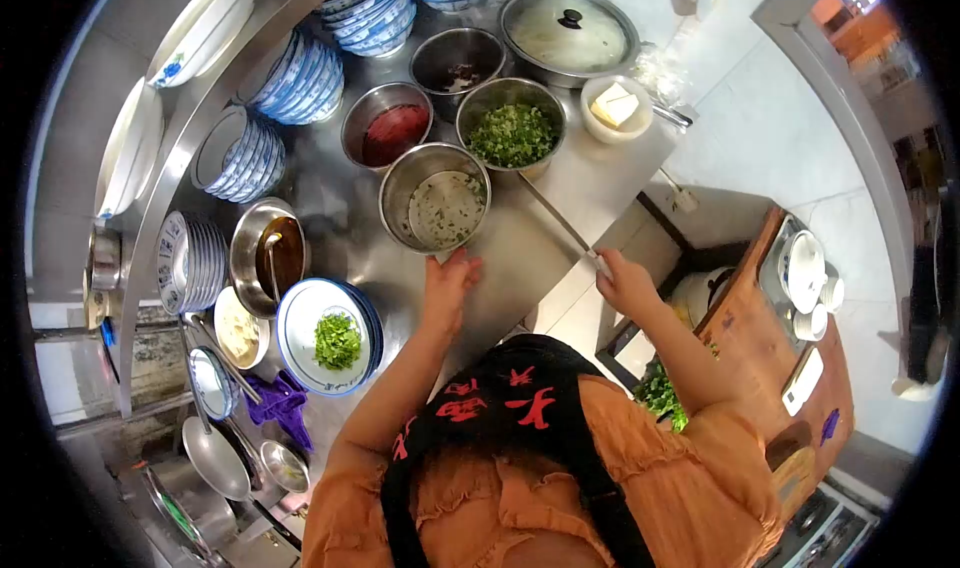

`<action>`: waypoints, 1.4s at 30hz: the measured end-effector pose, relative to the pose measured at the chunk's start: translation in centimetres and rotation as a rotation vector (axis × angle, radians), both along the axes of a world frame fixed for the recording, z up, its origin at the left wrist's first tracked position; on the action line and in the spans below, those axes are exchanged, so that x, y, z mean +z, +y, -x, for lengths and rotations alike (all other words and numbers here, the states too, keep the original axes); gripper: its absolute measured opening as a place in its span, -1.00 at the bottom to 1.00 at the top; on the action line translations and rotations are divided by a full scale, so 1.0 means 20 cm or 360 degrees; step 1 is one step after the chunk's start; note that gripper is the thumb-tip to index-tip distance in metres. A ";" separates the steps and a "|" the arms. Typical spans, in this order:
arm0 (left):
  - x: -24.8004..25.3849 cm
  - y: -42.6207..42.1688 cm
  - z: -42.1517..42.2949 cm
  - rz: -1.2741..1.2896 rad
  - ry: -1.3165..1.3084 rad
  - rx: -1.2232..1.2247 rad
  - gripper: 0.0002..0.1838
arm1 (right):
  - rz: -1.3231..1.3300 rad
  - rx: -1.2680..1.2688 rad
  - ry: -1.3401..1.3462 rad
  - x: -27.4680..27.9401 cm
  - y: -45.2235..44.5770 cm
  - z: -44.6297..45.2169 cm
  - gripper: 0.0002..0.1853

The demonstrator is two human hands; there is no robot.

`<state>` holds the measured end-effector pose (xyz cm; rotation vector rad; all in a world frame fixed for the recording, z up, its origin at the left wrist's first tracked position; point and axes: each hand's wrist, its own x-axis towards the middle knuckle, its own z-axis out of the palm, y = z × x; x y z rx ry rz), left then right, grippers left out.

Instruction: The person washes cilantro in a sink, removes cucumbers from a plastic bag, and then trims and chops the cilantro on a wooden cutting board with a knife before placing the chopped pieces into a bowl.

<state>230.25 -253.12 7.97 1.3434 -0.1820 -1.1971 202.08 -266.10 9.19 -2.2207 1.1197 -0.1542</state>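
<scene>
Orange-sleeved, the right hand (627,282) wraps its fingers round a knife (556,214); the left hand (452,286), finger grip unclear, touches a steel bowl (398,203) on the bench (525,260), which jolting could tip; a stray swing could strike the greens bowl (512,92).

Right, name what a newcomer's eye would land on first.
Probably the bright chopped greens in a steel bowl near the top centre, echoed by a smaller green heap on a blue-rimmed plate at the left. Next, the right hand gripping a long, thin tool near the middle, and the left hand at a second steel bowl's near side.
</scene>
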 end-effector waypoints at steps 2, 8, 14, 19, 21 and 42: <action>0.01 0.02 0.02 0.0076 -0.0014 -0.0024 -0.15 | 0.0052 -0.0010 -0.0061 -0.02 0.03 0.01 -0.63; 0.00 0.19 0.09 -0.0033 0.0083 -0.0373 -0.30 | -0.0144 -0.0254 -0.0213 0.09 0.39 0.15 -0.57; -0.14 0.33 0.40 0.0002 -0.0257 -0.1180 -0.58 | 0.0119 -0.0814 -0.0802 0.19 0.99 0.29 -0.61; -0.29 0.47 0.77 0.0391 -0.0791 -0.1787 -0.61 | 0.0282 -0.1368 -0.0815 0.17 1.37 0.48 -0.68; -0.21 0.50 0.97 0.0622 -0.1159 -0.2038 -0.51 | 0.0433 -0.1634 -0.0847 0.13 1.55 0.63 -0.70; -0.45 0.12 2.74 0.2086 -0.3000 -0.2856 -0.35 | -0.0134 -0.2938 -0.0737 -0.18 2.45 1.70 -0.86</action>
